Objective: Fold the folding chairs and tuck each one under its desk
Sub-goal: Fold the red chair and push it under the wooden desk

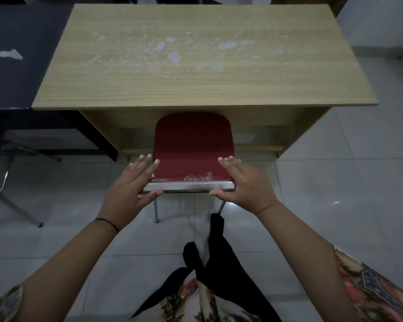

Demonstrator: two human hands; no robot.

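classroom-like room: worn wooden desk (196, 66), neighbouring black desk (21, 54), white tiled floor (335, 205)

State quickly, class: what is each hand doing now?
Left hand: open, fingers straight, touching the folded red padded chair at its chrome top bar.
Right hand: the same.
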